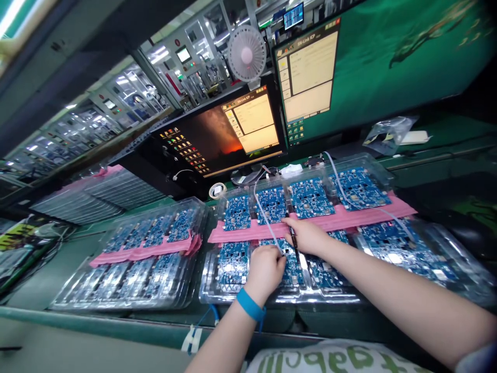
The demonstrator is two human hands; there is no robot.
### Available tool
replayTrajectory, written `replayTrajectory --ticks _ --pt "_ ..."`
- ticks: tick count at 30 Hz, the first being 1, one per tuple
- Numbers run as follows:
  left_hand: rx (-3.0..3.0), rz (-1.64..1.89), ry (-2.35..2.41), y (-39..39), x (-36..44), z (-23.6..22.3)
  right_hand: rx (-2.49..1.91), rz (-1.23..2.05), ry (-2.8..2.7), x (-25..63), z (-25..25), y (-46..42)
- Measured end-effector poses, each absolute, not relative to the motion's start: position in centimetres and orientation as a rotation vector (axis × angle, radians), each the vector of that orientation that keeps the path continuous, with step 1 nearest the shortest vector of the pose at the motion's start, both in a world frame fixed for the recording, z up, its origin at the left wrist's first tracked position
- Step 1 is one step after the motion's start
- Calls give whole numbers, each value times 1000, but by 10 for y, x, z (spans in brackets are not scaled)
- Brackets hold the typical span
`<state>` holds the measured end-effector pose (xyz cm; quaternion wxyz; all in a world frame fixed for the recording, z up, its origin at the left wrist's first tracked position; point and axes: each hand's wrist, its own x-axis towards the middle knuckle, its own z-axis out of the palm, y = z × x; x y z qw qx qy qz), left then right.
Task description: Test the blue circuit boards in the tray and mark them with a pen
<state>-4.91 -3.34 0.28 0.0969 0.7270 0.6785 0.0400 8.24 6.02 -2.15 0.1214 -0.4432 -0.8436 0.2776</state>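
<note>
My left hand point(265, 269) is closed in a pinch on a thin white cable point(262, 207) over a blue circuit board point(288, 261) in the near row of a clear plastic tray point(209, 295). A blue wristband point(250, 305) sits on that wrist. Just to its right, my right hand point(306, 235) is closed round a thin dark pen-like tool point(295, 249) that points down at the same board. The far row of blue boards point(310, 198) lies on pink foam point(334, 221).
A second clear tray of blue boards point(128, 264) with pink foam lies to the left. Two monitors point(229, 134) point(373, 67) stand behind, with a small white fan point(247, 54) above. Stacked trays point(97, 194) sit at far left. A plastic bag point(388, 133) lies at back right.
</note>
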Motion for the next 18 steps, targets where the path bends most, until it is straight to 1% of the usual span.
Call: replayTrajectory --ticks 7,11,14,16,18 --pt "2162 14 2044 -34 -46 2 -1282 797 -2445 82 -17 60" --pt "2161 30 2054 -36 -46 3 -1238 777 -2427 93 -1 56" --pt "2157 70 2059 -40 -46 2 -1171 721 -2364 125 17 48" --pt "2153 104 2054 -43 -46 3 -1108 647 -2257 160 26 44" --pt "2151 155 2056 -47 -47 6 -1139 559 -2097 205 28 41"
